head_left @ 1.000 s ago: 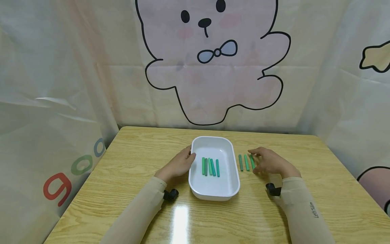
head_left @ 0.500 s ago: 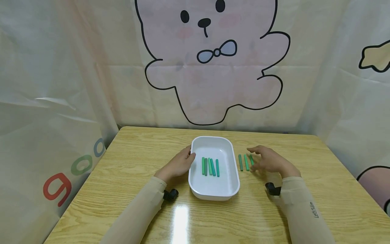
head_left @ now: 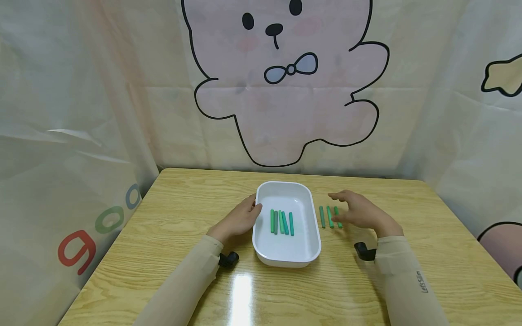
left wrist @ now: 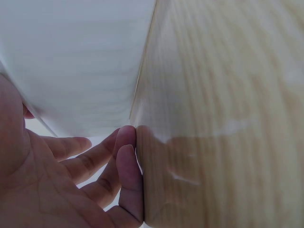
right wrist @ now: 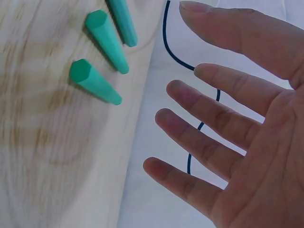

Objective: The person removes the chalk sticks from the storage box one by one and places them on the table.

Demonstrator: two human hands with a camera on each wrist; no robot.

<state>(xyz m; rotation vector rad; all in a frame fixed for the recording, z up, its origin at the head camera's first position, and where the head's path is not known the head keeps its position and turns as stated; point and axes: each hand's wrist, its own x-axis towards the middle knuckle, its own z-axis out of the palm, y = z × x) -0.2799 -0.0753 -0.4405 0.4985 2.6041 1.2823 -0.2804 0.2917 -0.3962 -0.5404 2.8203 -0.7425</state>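
A white rectangular plastic tub (head_left: pixel 285 250) stands mid-table. My left hand (head_left: pixel 238 220) grips its left side, thumb over the rim; in the left wrist view the fingers (left wrist: pixel 90 164) lie along the outer wall near the tabletop. Several green sticks (head_left: pixel 291 224), light and dark, lie side by side in the tub. To its right, a dark green stick (head_left: pixel 322 217) and two lighter green sticks (head_left: pixel 330 217) lie in a row on the table. My right hand (head_left: pixel 364 214) hovers by this row with fingers spread, holding nothing. The right wrist view shows that the sticks (right wrist: pixel 108 43) are six-sided.
The wood-grain table (head_left: pixel 195 194) reaches back to a hanging cloth (head_left: pixel 171 113) printed with a cartoon bear. More cloth hangs at both sides. A dark wrist camera (head_left: pixel 229 261) sits under each sleeve.
My right hand has risen slightly and moved a little left, off the rightmost stick, which now shows at full length. The left hand and tub have stayed put.
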